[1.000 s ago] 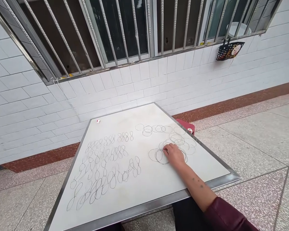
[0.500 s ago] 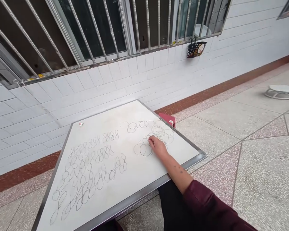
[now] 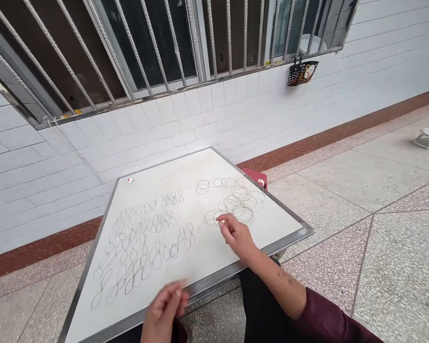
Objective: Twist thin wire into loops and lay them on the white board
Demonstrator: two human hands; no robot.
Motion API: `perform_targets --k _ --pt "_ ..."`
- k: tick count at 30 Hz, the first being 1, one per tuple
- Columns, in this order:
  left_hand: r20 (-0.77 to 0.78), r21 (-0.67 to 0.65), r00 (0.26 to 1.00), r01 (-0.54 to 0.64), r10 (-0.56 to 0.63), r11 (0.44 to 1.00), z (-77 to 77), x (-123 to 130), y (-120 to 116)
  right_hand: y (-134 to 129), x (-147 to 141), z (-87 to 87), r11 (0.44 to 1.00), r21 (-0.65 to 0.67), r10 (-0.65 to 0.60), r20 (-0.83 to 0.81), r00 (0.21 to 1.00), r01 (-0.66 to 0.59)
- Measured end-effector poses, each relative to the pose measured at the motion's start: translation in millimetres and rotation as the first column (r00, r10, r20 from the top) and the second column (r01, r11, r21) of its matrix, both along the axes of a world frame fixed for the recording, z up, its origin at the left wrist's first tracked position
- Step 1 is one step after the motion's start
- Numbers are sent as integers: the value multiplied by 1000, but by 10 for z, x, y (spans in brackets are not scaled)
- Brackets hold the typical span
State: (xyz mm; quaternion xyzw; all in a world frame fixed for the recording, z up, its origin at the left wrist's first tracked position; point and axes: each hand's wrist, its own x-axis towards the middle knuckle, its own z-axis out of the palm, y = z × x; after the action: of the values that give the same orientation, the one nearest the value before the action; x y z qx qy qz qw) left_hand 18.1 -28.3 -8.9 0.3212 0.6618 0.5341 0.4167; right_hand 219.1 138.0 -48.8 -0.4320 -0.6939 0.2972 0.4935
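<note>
Over the near right part of the white tabletop is my right hand [image 3: 238, 236]. Its thumb and forefinger are pinched at the left side of a pile of thin rings [image 3: 238, 205], apparently on one thin ring, which barely shows. My left hand [image 3: 166, 307] is at the table's near edge, its fingers curled and thumb close to the forefinger. That forefinger is smeared by motion, and I cannot make out anything in the pinch. Rows of thin loops twisted into figure eights [image 3: 159, 221] lie across the table's left half.
The grey-edged table [image 3: 171, 178] stands against a white tiled wall [image 3: 186, 114]. A small red-and-white item [image 3: 130, 180] lies at its far left corner. A red stool [image 3: 255, 176] shows beyond the right edge. A dark basket [image 3: 302, 74] hangs from the window bars.
My left hand has come into view at the near edge. My right hand has drawn back toward me from the rings, and one ring by its fingers no longer lies there. The view has shifted slightly.
</note>
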Motion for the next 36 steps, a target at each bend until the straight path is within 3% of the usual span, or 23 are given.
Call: perform_targets --k 4,9,13,18,26,36 --pt "80 92 995 46 -53 995 201 79 187 -508 -130 164 996 55 77 -16 997 -76" --pt "245 122 968 19 -49 992 269 287 83 -809 -150 209 981 109 156 42 987 -160" --pt "239 149 967 55 -90 987 244 301 -90 -916 -164 208 961 188 199 47 979 -204" --pt "251 171 967 0 -44 985 262 236 -238 -1023 -245 261 914 277 291 59 955 -295" --pt "237 115 970 24 -51 993 335 176 -426 -1136 -314 324 890 285 336 119 934 -357" --pt "112 116 982 136 -149 984 285 67 -519 -1199 -386 342 848 320 385 174 906 -422"
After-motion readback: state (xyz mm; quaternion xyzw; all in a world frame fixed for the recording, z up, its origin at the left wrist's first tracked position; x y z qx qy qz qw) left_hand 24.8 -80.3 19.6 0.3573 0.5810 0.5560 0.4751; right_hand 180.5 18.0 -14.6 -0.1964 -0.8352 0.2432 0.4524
